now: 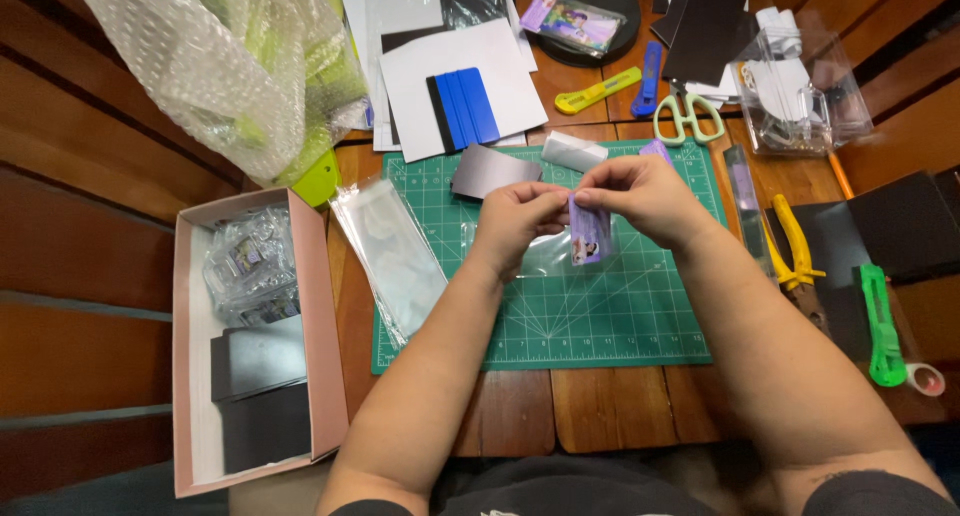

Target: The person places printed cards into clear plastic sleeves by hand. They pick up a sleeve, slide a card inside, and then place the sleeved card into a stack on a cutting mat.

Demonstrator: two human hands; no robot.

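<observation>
Here both hands grip one small purple card (590, 234), printed, upright, partly in a clear sleeve (545, 254), above the green cutting mat (600, 326). Left hand (515, 221) pinches its left edge; right hand (645, 196) pinches the top.

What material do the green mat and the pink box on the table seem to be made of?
The green mat looks like matte rubbery plastic: it lies flat, with no glare and a printed white grid. The pink box seems to be cardboard with a dull finish: thin, stiff walls and a paler inside.
</observation>
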